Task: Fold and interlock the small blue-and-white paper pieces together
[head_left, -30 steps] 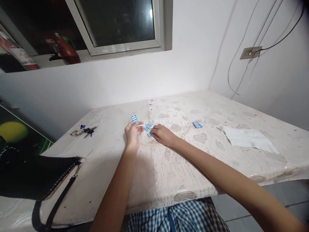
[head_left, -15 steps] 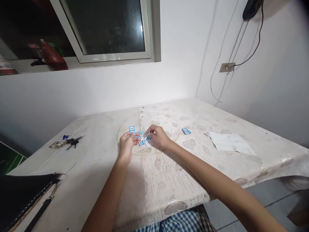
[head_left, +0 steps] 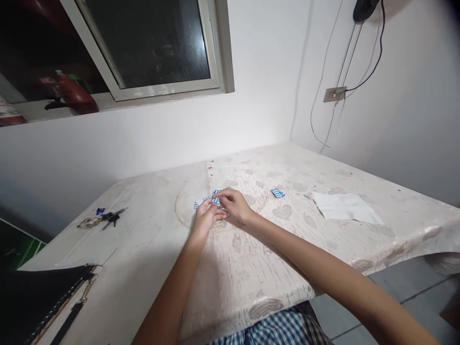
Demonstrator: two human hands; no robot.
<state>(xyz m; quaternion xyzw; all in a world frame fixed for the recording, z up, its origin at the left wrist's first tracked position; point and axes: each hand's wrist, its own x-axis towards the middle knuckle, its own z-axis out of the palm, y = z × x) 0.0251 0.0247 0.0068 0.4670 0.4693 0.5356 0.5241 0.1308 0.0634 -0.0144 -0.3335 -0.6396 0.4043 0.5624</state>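
Observation:
Over the middle of the table [head_left: 143, 249], my two hands are close together around small white pieces with blue outlines, which look like paper cut-outs [head_left: 198, 203]. My left hand [head_left: 205, 219] is closed on them, its thumb on top and fingers curled beneath. My right hand [head_left: 233, 205] pinches at the upper right edge of the same cut-outs, its fingertips meeting those of the left. How many pieces there are is hidden by the fingers. A separate blue-and-white cut-out [head_left: 278, 193] lies flat to the right of my hands.
A torn white paper [head_left: 347, 207] lies at the right. Keys [head_left: 111, 218] on a ring and a small blue object [head_left: 100, 211] rest at the left, with a black bag [head_left: 43, 302] nearer me. Behind are a wall, a window [head_left: 151, 43] and a socket [head_left: 335, 94].
My left hand has moved right, up against my right hand. The cut-outs, spread apart earlier, are now gathered between the fingers. The view has shifted slightly.

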